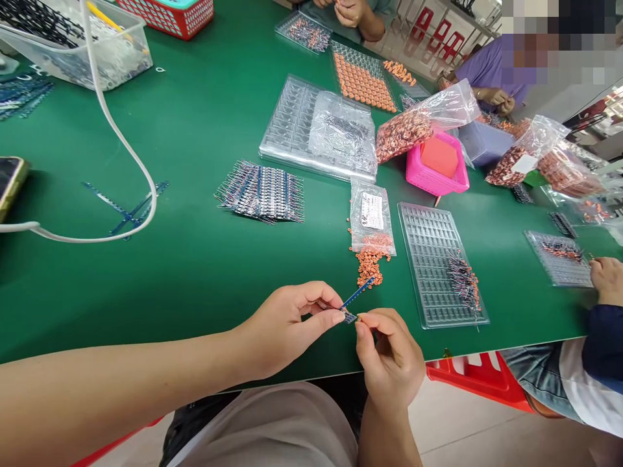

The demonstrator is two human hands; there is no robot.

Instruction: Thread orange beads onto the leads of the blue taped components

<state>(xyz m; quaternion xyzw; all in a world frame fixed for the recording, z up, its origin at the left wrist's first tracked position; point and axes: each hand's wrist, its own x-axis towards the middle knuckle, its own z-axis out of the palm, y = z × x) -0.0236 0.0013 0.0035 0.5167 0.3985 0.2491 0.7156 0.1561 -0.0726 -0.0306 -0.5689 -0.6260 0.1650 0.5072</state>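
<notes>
My left hand (296,319) pinches a short blue-taped strip of small leaded components (357,295) between thumb and fingers, and one blue end sticks up to the right. Close beside it, the thumb and forefinger of my right hand (390,353) are pressed together at the strip's lower end, on something too small to name. Just beyond the strip lies a pile of small orange ring-shaped beads (370,269), spilling from a labelled clear zip bag (372,211). A stack of similar taped component strips (263,192) rests farther left on the green table (195,279).
A clear slotted tray (423,259) with finished-looking wired pieces (464,282) stands to the right. Farther back are a large clear tray (287,123), a pink basket (413,170) and bags of orange parts (403,135). A white cable (104,107) crosses the left. Co-workers' hands (608,279) are nearby.
</notes>
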